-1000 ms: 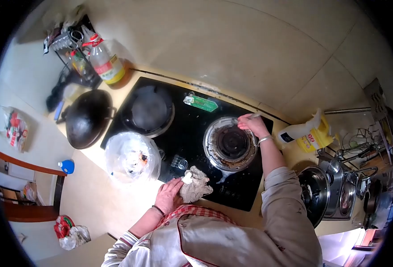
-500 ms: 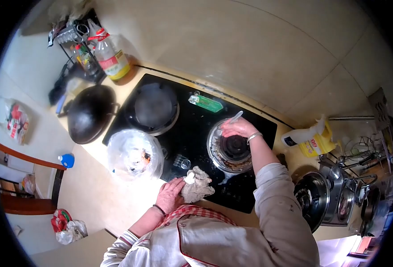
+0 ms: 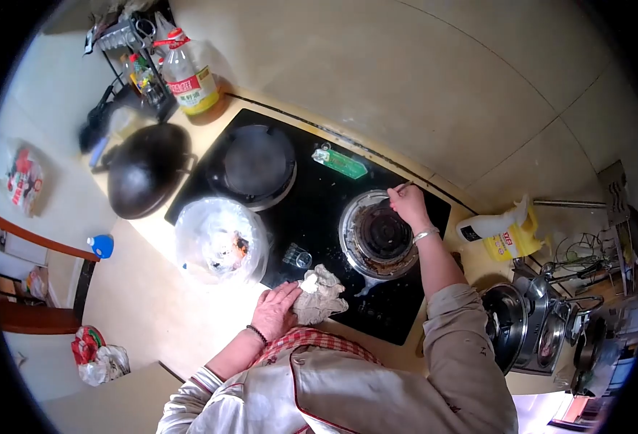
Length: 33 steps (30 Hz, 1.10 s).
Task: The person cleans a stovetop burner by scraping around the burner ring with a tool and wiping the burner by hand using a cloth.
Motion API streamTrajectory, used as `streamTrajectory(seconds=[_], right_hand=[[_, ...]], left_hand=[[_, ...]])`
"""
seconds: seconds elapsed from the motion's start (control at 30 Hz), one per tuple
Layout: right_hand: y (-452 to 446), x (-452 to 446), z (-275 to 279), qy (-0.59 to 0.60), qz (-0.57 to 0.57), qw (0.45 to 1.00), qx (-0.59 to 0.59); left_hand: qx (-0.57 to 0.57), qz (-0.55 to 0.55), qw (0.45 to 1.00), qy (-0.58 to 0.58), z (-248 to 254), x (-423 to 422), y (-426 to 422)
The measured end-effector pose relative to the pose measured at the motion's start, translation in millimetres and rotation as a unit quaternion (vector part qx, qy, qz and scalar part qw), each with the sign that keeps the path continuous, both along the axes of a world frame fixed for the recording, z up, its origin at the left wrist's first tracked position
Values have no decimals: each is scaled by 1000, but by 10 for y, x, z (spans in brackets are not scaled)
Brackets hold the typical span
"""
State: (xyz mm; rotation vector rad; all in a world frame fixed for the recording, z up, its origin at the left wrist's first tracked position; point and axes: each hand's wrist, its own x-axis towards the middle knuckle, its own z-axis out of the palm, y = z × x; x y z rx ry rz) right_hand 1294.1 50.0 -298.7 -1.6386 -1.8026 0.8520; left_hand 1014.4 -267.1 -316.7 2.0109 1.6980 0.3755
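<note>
Cloth (image 3: pixel 319 298) apparently across near edge of hob (image 3: pixel 320 220)

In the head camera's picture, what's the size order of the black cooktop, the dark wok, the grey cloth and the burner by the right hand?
1. Black cooktop
2. Dark wok and burner by the right hand: too alike to rank
3. Grey cloth

Pale tiles (image 3: pixel 348 79) line the kitchen wall (image 3: pixel 478 108) above a cream surface (image 3: pixel 134 289), part of it washed in bright light (image 3: pixel 214 311), while reddish-brown trim (image 3: pixel 40 235) borders an opening (image 3: pixel 19 257) at far left.
</note>
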Motion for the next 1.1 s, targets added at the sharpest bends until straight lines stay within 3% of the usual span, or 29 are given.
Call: streamTrajectory(seconds=[0.17, 0.33, 0.5, 0.6, 0.73, 0.87, 1.0, 1.1], right_hand=[[-60, -4, 142, -184, 81, 973, 113], [-113, -75, 169, -158, 55, 980, 103], [-42, -244, 261, -195, 211, 950, 119], [9, -248, 268, -155, 167, 972, 57], [24, -205, 279, -103, 70, 985, 117], [9, -141, 165, -177, 104, 949, 237], [-18, -108, 79, -256, 115, 929, 241], [-65, -135, 139, -250, 130, 932, 227]], left_hand=[[0, -2, 1000, -6, -9, -13, -10], [-5, 0, 1000, -8, 14, -28, -16], [-7, 1, 1000, -7, 0, -45, -20], [0, 2, 1000, -19, -28, -56, -27], [-4, -3, 1000, -14, -61, -65, -24], [0, -11, 1000, -8, -43, -81, -17], [3, -5, 1000, -16, -47, -79, -24], [9, -7, 1000, -16, -48, -87, -25]])
